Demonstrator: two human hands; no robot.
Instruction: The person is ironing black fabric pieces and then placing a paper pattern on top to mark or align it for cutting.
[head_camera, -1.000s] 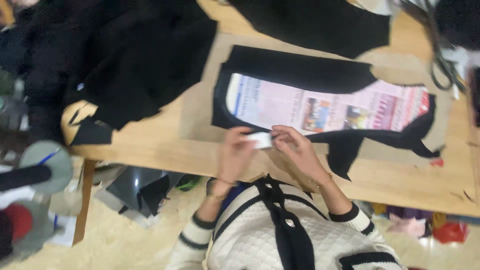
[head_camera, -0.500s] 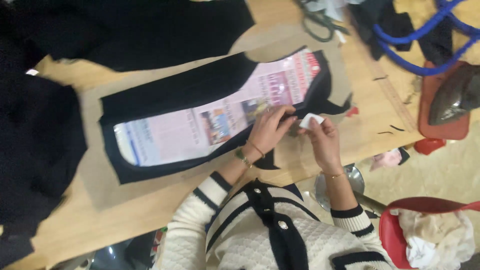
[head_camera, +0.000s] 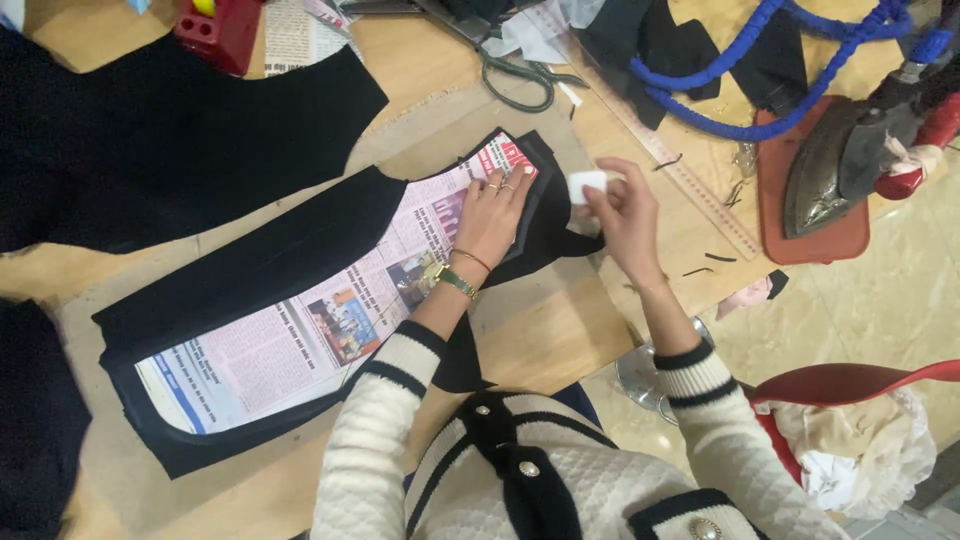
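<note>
A newspaper pattern piece (head_camera: 300, 330) lies on black fabric (head_camera: 250, 270) spread over a brown board on the wooden table (head_camera: 560, 330). My left hand (head_camera: 492, 215) presses flat on the pattern's upper right end, fingers together. My right hand (head_camera: 625, 215) hovers just right of it and pinches a small white piece of chalk (head_camera: 585, 185) between thumb and fingers.
Scissors (head_camera: 520, 75) and a long ruler (head_camera: 690, 185) lie beyond my hands. An iron (head_camera: 840, 165) rests on a red mat at the right, beside a blue cord (head_camera: 760, 70). More black fabric (head_camera: 150, 130) covers the table's left. A red chair (head_camera: 850, 385) stands at lower right.
The view swung across the table. My left hand went from pinching near the chalk to lying flat on the newspaper pattern, while the right hand kept the white chalk.
</note>
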